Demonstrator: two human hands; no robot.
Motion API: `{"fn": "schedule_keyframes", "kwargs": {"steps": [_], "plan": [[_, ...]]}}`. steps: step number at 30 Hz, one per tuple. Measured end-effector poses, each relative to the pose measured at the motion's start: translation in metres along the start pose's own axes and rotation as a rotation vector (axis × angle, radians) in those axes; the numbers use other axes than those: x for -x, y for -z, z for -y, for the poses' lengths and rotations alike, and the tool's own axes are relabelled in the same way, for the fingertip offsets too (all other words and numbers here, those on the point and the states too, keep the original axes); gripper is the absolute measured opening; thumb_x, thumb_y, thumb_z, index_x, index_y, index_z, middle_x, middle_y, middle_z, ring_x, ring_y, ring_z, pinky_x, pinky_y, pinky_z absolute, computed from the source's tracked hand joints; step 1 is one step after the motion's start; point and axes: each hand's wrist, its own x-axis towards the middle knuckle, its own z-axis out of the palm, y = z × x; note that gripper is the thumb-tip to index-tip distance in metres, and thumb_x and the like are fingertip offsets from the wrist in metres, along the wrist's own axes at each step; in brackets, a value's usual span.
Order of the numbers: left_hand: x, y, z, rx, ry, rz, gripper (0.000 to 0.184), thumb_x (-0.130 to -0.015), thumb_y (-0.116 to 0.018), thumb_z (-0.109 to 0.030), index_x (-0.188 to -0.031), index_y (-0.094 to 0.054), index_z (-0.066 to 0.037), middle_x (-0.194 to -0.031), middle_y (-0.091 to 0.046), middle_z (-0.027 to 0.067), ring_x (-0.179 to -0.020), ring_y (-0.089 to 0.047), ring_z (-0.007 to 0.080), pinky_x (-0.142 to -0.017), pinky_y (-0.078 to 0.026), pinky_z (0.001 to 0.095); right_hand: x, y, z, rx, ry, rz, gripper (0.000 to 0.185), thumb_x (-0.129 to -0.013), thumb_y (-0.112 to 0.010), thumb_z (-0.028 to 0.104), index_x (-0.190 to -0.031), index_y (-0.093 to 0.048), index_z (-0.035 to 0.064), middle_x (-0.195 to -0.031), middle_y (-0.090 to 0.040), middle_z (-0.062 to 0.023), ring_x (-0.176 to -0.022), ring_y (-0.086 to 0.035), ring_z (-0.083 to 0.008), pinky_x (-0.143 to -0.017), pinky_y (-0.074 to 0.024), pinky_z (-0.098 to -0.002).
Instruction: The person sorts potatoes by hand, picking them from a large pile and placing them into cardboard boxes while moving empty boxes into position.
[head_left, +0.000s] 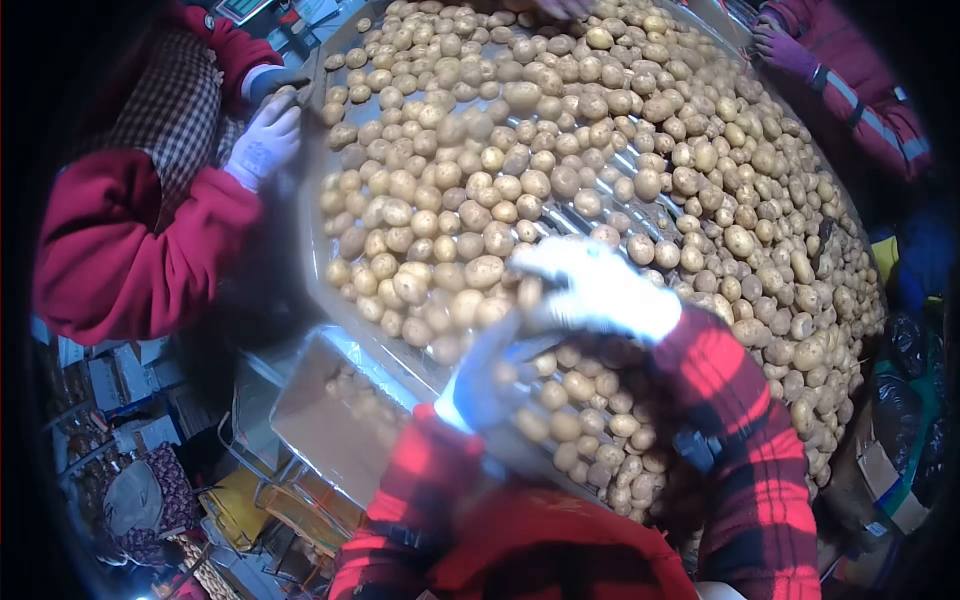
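Note:
A large heap of potatoes [735, 240] covers a metal table whose slatted surface shows in the middle. My right hand [600, 290], in a white glove, reaches over the near potatoes with its fingers curled near a potato [530, 292]. Below and to its left is my left hand [480, 385], gloved and blurred by motion. A blurred potato [506, 373] appears at its fingers; whether it is gripped cannot be made out. More potatoes [600, 430] lie just in front of my body, beneath both hands.
A cardboard box [335, 400] with potatoes stands left of my left hand. One co-worker [140, 240] stands at the left edge, gloved hands at the table's rim [312, 220]. Another co-worker [850, 80] is at the upper right. A yellow crate [235, 510] sits lower left.

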Motion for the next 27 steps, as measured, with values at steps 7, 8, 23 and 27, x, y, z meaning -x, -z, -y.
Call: {"fn": "schedule_keyframes", "kwargs": {"steps": [7, 8, 23, 27], "plan": [[0.026, 0.007, 0.009, -0.826, -0.057, -0.263, 0.028, -0.106, -0.051, -0.027, -0.125, -0.058, -0.007, -0.094, -0.057, 0.0023, -0.065, -0.046, 0.0119, -0.056, -0.039, 0.0242, -0.014, -0.091, -0.015, 0.628, 0.027, 0.039, 0.026, -0.087, -0.065, 0.017, -0.111, -0.069, 0.0057, -0.106, -0.069, -0.0132, -0.096, -0.065, -0.0326, -0.081, -0.0499, -0.0448], [0.029, 0.000, 0.011, -0.762, -0.112, -0.268, 0.029, -0.106, -0.051, -0.028, -0.125, -0.058, -0.008, -0.094, -0.057, 0.0027, -0.065, -0.046, 0.0117, -0.055, -0.038, 0.0244, -0.018, -0.086, -0.013, 0.633, 0.019, 0.028, 0.026, -0.087, -0.065, 0.017, -0.111, -0.069, 0.0057, -0.106, -0.069, -0.0132, -0.096, -0.065, -0.0326, -0.081, -0.0499, -0.0448], [0.023, 0.011, 0.013, 0.349, -0.108, 0.246, 0.026, -0.105, -0.053, -0.032, -0.101, -0.057, -0.007, -0.127, -0.058, 0.0063, -0.123, -0.050, 0.0220, -0.091, -0.050, 0.0393, -0.058, -0.087, -0.052, 0.764, -0.449, -0.166, 0.023, -0.091, -0.057, 0.023, -0.102, -0.074, 0.0127, -0.093, -0.071, -0.0058, -0.087, -0.068, -0.0248, -0.078, -0.0464, -0.0483], [0.020, 0.025, 0.015, 0.315, -0.071, 0.286, 0.029, -0.105, -0.052, -0.031, -0.089, -0.053, -0.008, -0.124, -0.060, 0.0068, -0.107, -0.053, 0.0211, -0.073, -0.050, 0.0309, -0.070, -0.070, -0.056, 0.723, -0.486, -0.106, 0.021, -0.086, -0.060, 0.022, -0.097, -0.077, 0.0152, -0.097, -0.076, -0.0094, -0.087, -0.073, -0.0281, -0.071, -0.0484, -0.0500]]}}
